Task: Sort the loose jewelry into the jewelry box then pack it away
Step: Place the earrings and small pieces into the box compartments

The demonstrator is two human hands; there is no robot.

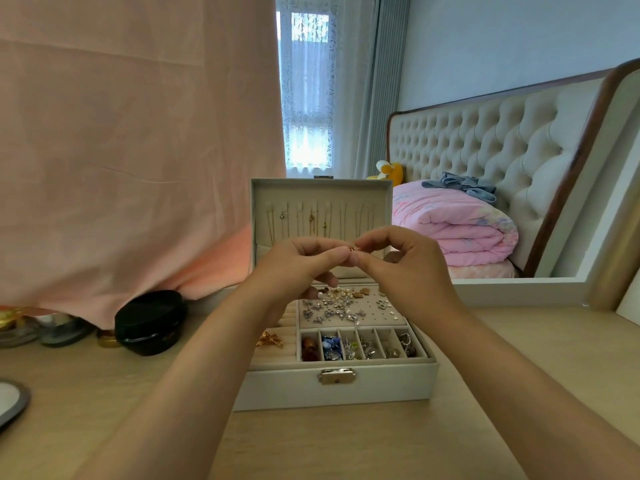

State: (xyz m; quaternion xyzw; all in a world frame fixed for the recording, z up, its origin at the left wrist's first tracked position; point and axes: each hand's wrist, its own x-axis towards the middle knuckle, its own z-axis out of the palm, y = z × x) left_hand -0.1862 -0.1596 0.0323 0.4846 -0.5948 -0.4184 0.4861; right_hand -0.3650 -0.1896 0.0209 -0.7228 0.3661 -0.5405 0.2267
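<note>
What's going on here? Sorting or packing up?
Sorting. A person's left hand and right hand pinch a small gold piece between their fingertips, above the open jewelry box on the desk. It is too small to identify. Necklaces hang in the upright lid, earrings sit on the perforated panel, and the front compartments hold mixed pieces. The box isn't closed, so packing away hasn't begun.
</note>
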